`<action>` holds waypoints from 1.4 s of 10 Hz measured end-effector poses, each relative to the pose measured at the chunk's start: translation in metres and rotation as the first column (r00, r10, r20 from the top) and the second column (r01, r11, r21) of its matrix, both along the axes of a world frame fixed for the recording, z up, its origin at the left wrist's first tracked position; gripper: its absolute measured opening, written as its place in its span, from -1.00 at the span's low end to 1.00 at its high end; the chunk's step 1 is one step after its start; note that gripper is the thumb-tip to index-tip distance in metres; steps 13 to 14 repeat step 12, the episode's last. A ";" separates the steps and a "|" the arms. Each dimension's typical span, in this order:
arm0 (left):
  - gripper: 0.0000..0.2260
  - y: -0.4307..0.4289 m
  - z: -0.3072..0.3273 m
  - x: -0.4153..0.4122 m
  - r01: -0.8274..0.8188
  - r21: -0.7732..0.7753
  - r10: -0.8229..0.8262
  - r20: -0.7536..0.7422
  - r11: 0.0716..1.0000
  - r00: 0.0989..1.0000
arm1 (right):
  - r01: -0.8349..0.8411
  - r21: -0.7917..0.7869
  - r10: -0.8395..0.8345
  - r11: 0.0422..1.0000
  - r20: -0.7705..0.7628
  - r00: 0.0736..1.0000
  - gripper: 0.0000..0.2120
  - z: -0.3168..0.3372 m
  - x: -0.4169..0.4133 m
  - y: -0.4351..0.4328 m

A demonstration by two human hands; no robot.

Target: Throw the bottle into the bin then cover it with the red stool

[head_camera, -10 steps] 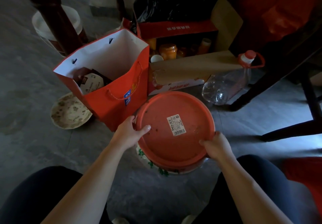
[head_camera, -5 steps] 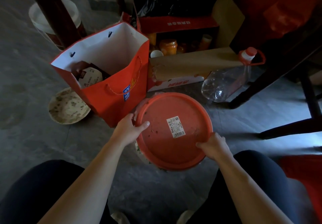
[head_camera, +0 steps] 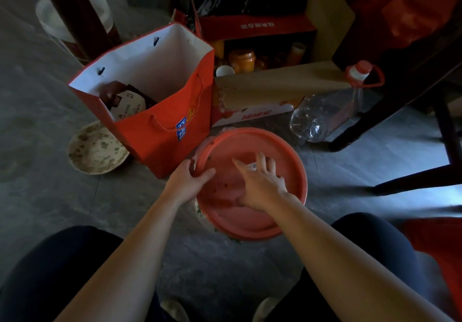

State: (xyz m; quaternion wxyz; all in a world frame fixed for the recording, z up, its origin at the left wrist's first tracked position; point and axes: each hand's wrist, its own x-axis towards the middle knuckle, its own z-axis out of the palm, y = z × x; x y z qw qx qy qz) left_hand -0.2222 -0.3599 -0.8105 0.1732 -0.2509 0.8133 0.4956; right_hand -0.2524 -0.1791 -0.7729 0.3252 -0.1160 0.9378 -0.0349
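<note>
bare forearms [head_camera: 130,244] | dark navy trousers [head_camera: 50,274] | pale, worn-looking shoes [head_camera: 175,309]

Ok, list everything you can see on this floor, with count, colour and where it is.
red stool: 1, red, centre, on top of the bin
bin: 1, white with green print, under the stool, only an edge shows
paper bag: 1, red, white inside, left behind the stool
bowl: 1, pale, speckled, left of the bag
plastic bottle: 1, clear, red cap, right behind the stool
cardboard box: 1, brown and red, behind the stool
bucket: 1, white, top left
left hand: 1, grips the stool's left rim
right hand: 1, flat on the stool's top
</note>
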 end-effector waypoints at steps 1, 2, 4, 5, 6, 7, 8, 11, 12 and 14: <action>-0.58 0.000 0.001 0.000 -0.019 0.004 0.019 -0.008 1.000 1.000 | -0.013 0.036 0.013 0.999 0.011 1.000 -0.02 -0.003 -0.002 -0.005; -0.58 0.001 0.001 -0.001 -0.026 0.023 0.026 -0.002 0.999 1.000 | -0.013 0.051 0.012 0.999 0.015 1.000 -0.01 -0.006 -0.002 -0.006; -0.51 0.002 -0.002 -0.002 -0.031 0.004 0.031 0.001 1.000 1.000 | -0.003 0.077 0.004 0.997 -0.021 1.000 -0.03 -0.010 0.001 -0.010; -0.54 0.001 -0.001 -0.001 -0.043 0.015 0.043 0.009 0.999 0.999 | -0.017 0.072 0.018 0.997 -0.011 1.000 -0.02 -0.009 0.000 -0.008; -0.53 0.000 -0.003 0.000 -0.046 0.019 0.045 0.018 0.999 0.999 | -0.033 0.080 0.034 0.996 -0.001 0.999 -0.01 -0.008 0.001 -0.008; -0.48 0.003 -0.006 -0.002 -0.035 -0.011 0.036 0.014 0.999 0.999 | -0.037 0.079 0.038 0.996 -0.011 0.999 -0.01 -0.010 -0.001 -0.008; -0.47 0.006 -0.007 -0.002 -0.050 -0.013 0.050 0.016 0.999 0.999 | -0.025 0.072 0.026 0.997 -0.022 0.999 -0.01 -0.009 0.000 -0.006; -0.29 0.016 -0.007 0.000 0.000 -0.095 0.001 0.019 0.995 1.000 | -0.050 0.058 0.049 0.997 0.026 0.998 -0.01 -0.008 -0.003 -0.003; -0.25 0.023 0.020 0.007 0.002 -0.251 -0.005 -0.013 0.968 1.000 | -0.012 -0.010 0.012 1.000 0.019 1.000 -0.10 0.010 0.001 0.005; -0.25 0.023 0.020 0.007 0.002 -0.251 -0.005 -0.013 0.968 1.000 | -0.012 -0.010 0.012 1.000 0.019 1.000 -0.10 0.010 0.001 0.005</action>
